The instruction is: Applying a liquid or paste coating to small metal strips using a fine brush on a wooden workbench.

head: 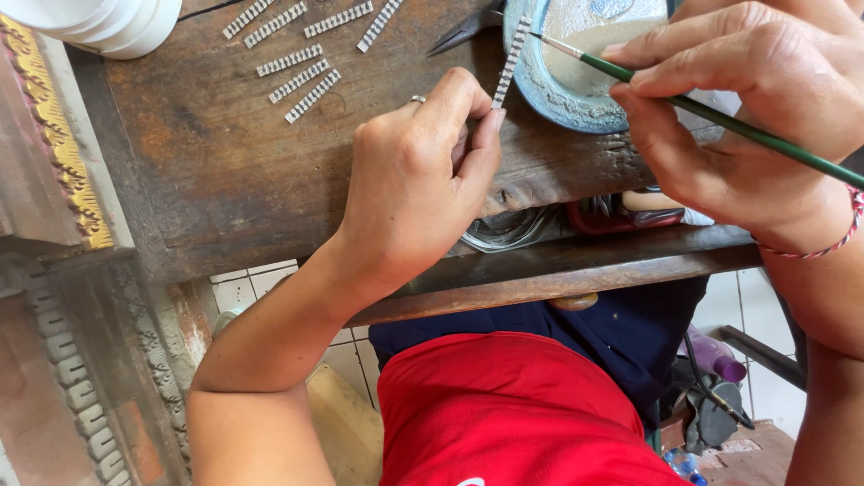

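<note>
Your left hand [418, 175] pinches the lower end of a narrow silver patterned strip [511, 63] between thumb and fingers, closed tight on it, a ring showing on one finger. The strip rises from your fingertips and its upper end lies across the rim of the blue dish [540, 90]. Your right hand [738, 108] is closed around a green-handled paintbrush [720, 117], gripped between thumb and fingers, a red-and-white cord bracelet [832, 243] round that wrist. The brush's pale tip sits just right of the strip's top, over the dish's pale, grainy contents.

Left of the dish, on the worn wooden workbench [225, 171], lie more loose strips [301, 81] of the same kind, scattered in two rough groups. A pair of dark pliers [468, 29] rests just beside the dish's left edge. Far left of the dish, at the bench's corner, stands a white container [108, 22], and below it a carved frame with gold trim [58, 153].
</note>
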